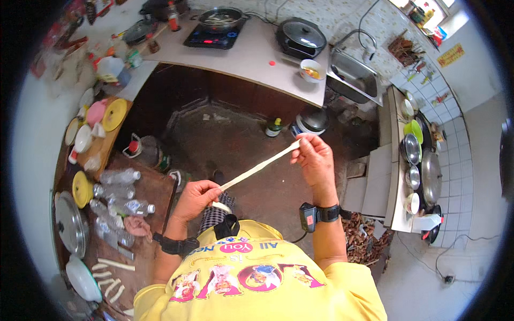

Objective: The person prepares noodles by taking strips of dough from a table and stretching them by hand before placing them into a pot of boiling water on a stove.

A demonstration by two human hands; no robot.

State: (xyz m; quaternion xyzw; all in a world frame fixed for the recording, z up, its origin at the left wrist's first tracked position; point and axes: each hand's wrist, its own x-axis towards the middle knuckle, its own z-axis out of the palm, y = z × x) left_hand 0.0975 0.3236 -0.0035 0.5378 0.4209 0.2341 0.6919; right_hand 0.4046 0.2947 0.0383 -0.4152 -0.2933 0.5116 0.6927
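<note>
A long pale strip (pixel 259 167), apparently dough, is stretched taut on a slant in front of my yellow shirt. My left hand (pixel 198 200) pinches its lower end between thumb and fingers. At the upper end, my right hand (pixel 314 158) grips it the same way, farther from my body. Below the strip a short pale loop (pixel 221 207) hangs close to my left hand, and where it joins is unclear. Several shorter dough strips (pixel 107 281) lie on the brown wooden table (pixel 144 176) at my left.
Ahead, a pan (pixel 221 18) sits on a lit induction cooker (pixel 215 36), beside a lidded electric pan (pixel 302 36), a bowl (pixel 312 71) and a steel sink (pixel 355 76). Plastic bottles (pixel 130 206) crowd the left table. Bowls and pan lids (pixel 431 176) line the right shelf.
</note>
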